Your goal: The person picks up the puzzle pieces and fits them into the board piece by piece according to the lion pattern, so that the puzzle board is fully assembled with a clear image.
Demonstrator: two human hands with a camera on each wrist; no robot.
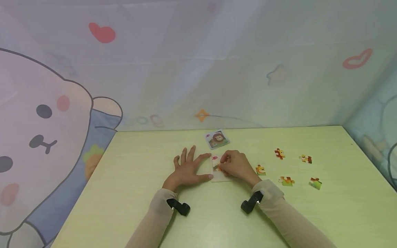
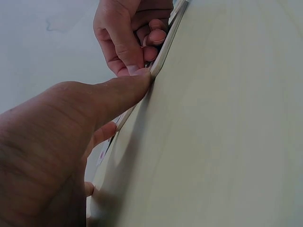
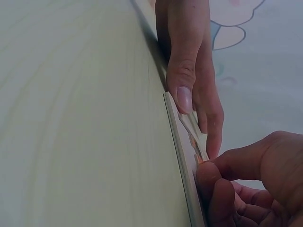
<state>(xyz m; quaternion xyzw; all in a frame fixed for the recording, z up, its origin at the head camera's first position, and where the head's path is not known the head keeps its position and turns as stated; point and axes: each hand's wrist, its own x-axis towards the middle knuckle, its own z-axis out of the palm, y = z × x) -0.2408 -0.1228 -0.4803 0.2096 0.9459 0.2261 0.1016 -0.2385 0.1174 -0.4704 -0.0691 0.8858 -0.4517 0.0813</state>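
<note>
A small wooden puzzle board [image 1: 218, 178] lies on the table, its upper left part filled with pictured pieces. My left hand [image 1: 187, 172] spreads its fingers beside it, with index finger and thumb resting at the board's left edge. Over the board, my right hand [image 1: 238, 166] pinches a puzzle piece [image 3: 199, 160] between thumb and index finger, low against the surface. Only a bit of orange shows of that piece; the fingers hide the rest. In the left wrist view, the left thumb [image 2: 118, 92] presses at the board's rim.
Several loose puzzle pieces lie to the right, among them an orange one [image 1: 260, 170] near the right wrist and a green one [image 1: 315, 183] farther out. Behind the board lies a lion picture card [image 1: 217, 139]. A printed cloth [image 1: 186, 69] hangs at the table's back edge.
</note>
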